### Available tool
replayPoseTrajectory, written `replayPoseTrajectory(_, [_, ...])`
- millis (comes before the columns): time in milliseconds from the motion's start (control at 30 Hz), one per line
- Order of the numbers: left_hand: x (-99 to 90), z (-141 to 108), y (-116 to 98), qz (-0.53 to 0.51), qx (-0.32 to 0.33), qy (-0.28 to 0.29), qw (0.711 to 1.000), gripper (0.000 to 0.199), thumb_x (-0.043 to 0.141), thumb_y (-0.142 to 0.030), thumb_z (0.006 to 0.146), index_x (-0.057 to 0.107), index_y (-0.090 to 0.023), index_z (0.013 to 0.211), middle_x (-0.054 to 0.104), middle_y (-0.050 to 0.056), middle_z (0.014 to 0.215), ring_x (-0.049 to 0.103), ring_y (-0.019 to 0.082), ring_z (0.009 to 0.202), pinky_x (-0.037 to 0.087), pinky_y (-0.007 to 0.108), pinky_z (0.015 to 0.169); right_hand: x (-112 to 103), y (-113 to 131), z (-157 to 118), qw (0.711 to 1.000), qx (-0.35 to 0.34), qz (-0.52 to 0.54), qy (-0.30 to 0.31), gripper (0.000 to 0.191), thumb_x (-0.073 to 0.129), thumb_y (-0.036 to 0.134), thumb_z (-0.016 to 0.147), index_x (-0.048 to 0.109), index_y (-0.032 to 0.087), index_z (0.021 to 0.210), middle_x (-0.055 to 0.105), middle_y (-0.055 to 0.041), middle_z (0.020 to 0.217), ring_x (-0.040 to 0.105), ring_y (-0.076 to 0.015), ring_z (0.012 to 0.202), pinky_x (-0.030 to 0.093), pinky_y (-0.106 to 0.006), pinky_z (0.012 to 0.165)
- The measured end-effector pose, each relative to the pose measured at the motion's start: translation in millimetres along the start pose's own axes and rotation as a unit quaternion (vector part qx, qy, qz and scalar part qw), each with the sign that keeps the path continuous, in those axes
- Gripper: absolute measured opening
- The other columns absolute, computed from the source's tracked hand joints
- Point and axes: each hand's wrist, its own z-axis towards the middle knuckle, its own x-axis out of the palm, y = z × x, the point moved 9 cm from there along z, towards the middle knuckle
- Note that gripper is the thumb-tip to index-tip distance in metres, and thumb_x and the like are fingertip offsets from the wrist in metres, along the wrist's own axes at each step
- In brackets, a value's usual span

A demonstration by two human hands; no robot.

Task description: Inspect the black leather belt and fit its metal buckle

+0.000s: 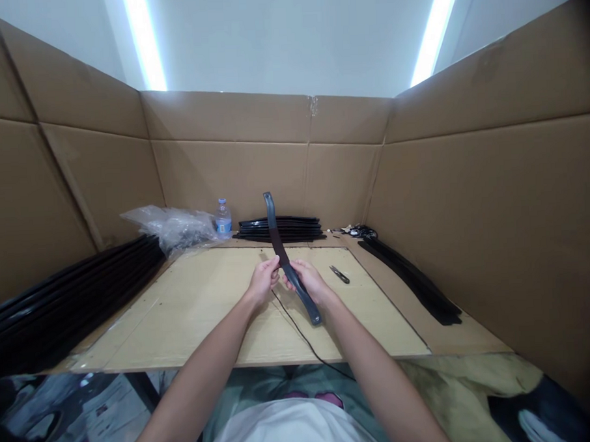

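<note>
A long, curved dark strip (275,238), like a strap or handle, is held up at a tilt over the table. It has glossy ends, a hole near its upper tip and a matte brownish middle. My left hand (264,279) pinches its left edge near the middle, thumb on top. My right hand (307,280) is closed on the strip from the right, just below. From near my left fingers a thin black cord (300,330) runs down over the table's front edge. Small thread snips (339,274) lie to the right of my right hand.
Dark strips are stacked at the left (83,292) and at the back (283,229); more strips (410,281) lie at the right. Clear plastic wrap (178,227) and a water bottle (222,219) stand at the back left. Cardboard walls (234,165) enclose the table (181,310).
</note>
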Motion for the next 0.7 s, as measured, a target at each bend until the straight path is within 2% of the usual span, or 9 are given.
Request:
replayPoseTrajectory(333, [-2.4, -1.4, -1.2, 0.017, 0.001, -0.016, 1.000, 0.040, 0.062, -0.052, 0.073, 0.047, -0.016, 0.064, 0.027, -0.010, 0.044, 0.019, 0.003, 0.033, 0.009, 0.019, 0.036, -1.0, -1.8, -0.7, 1.000, 0.000, -0.023, -0.003, 0.030, 0.057, 0.046, 0.078, 0.048, 0.018, 0.078, 0.063, -0.0010, 0.056, 0.053, -0.0101, 0.043, 0.038, -0.019, 0.039])
replayPoseTrajectory(533, [2.1, -4.2, -1.6, 0.046, 0.006, 0.007, 0.999, 0.031, 0.072, -0.038, 0.068, 0.053, -0.014, 0.070, 0.042, -0.006, 0.045, 0.027, 0.003, 0.035, 0.010, 0.020, 0.037, -2.8, 4.0, -3.6, 0.999, -0.014, -0.038, -0.026, 0.028, 0.059, 0.043, 0.078, 0.047, 0.018, 0.072, 0.062, 0.0001, 0.055, 0.052, -0.0093, 0.042, 0.037, -0.018, 0.038])
replayPoseTrajectory(700, [2.2, -3.8, -0.3, 0.052, 0.013, 0.001, 0.999, 0.029, 0.071, -0.038, 0.069, 0.054, -0.014, 0.069, 0.036, -0.008, 0.042, 0.024, 0.003, 0.035, 0.009, 0.020, 0.038, -4.9, 5.7, -5.3, 0.997, -0.023, -0.052, -0.046, 0.031, 0.060, 0.044, 0.077, 0.047, 0.018, 0.070, 0.060, 0.0012, 0.051, 0.049, -0.0080, 0.037, 0.034, -0.018, 0.035])
